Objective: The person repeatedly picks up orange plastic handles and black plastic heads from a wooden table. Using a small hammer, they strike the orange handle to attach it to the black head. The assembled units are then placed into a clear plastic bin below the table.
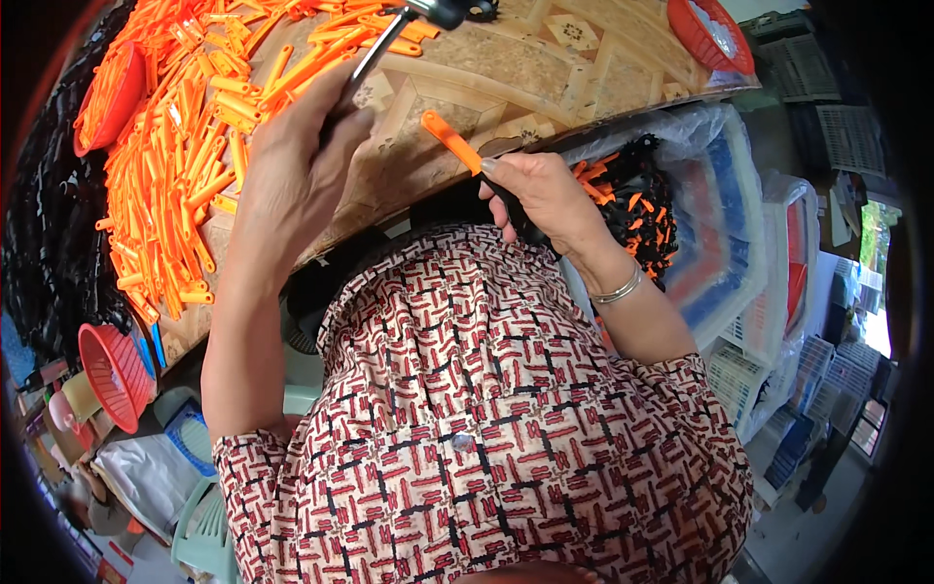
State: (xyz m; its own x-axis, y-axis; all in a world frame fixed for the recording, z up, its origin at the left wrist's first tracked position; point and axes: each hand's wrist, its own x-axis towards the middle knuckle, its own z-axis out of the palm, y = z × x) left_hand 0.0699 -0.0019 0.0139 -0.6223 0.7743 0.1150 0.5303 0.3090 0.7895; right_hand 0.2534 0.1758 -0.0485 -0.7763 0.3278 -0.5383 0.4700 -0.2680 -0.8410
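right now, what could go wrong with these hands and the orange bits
The long orange plastic piece is pinched by one end in the right hand, near the edge of the brown patterned table, so it might slip off. The left hand is beside the heap of loose orange plastic pieces; a sideways brush could scatter some. The thin metal rod by that hand might knock it.

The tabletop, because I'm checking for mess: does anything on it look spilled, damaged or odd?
Orange pieces lie heaped loosely at the left of the table, outside a red basket, pointing every way: untidy. Whether they spilled, I can't tell; no damage shows.
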